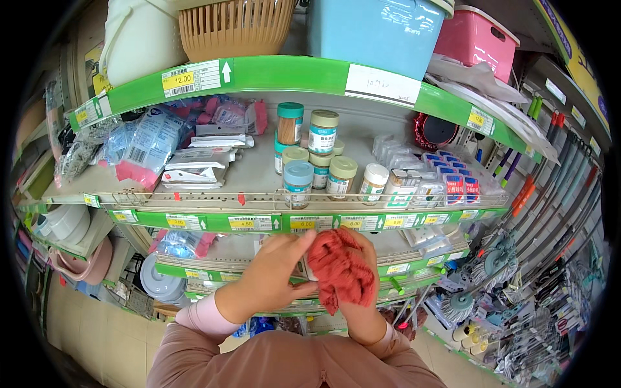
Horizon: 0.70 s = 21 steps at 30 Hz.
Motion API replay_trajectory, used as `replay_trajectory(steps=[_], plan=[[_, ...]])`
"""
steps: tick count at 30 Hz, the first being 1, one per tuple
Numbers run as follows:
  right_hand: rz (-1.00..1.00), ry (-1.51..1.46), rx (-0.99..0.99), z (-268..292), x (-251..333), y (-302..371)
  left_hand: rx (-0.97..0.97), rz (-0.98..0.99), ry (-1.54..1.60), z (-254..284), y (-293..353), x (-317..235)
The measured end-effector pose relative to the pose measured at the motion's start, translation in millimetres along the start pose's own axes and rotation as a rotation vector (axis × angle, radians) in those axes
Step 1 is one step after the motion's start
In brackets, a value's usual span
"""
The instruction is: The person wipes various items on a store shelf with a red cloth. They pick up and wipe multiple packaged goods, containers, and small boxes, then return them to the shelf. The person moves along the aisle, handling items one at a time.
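Note:
In front of my chest, below the shelf's front edge, my right hand (pixel 362 310) is closed round a crumpled red cloth (pixel 341 268), which hides most of its fingers. My left hand (pixel 272 271) meets the cloth from the left, its thumb up and its fingers curled. Between this hand and the cloth a sliver of something pale shows, mostly covered, so its kind is unclear. Just beyond, on the shelf, stand several toothpick jars: a blue-lidded jar (pixel 298 184), an olive-lidded jar (pixel 341 177) and a white-lidded jar (pixel 374 183), with a teal-lidded jar (pixel 289 123) stacked behind.
A low wire rail (pixel 252 199) runs along the shelf front. Flat white packs (pixel 197 165) and blue bags (pixel 152 139) lie left; small boxed packs (pixel 453 174) sit right. Overhead are a tan basket (pixel 236 29) and a blue bin (pixel 375 39). Mops (pixel 495 262) hang at right.

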State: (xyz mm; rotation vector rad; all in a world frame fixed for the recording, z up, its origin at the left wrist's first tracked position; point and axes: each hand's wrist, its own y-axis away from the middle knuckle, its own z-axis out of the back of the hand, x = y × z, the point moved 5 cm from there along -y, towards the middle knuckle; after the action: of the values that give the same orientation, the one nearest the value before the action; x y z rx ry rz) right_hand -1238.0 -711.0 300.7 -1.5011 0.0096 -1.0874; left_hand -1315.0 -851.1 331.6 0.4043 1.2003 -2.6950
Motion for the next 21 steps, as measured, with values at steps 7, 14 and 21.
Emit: replay_trajectory(steps=[7, 14, 21], plan=[[0.356, 0.051, -0.048, -1.9, -3.8, 18.0, -0.108, -0.052, 0.028, 9.1, -6.5, 1.2], [-0.365, -0.849, -0.275, -31.2, -25.0, 12.9, -0.276, -0.071, 0.370, -10.3, -3.1, 14.4], [-0.264, -0.791, -0.327, -20.2, -42.4, 10.9, -0.324, 0.056, 0.466, -36.3, 1.0, 14.2]])
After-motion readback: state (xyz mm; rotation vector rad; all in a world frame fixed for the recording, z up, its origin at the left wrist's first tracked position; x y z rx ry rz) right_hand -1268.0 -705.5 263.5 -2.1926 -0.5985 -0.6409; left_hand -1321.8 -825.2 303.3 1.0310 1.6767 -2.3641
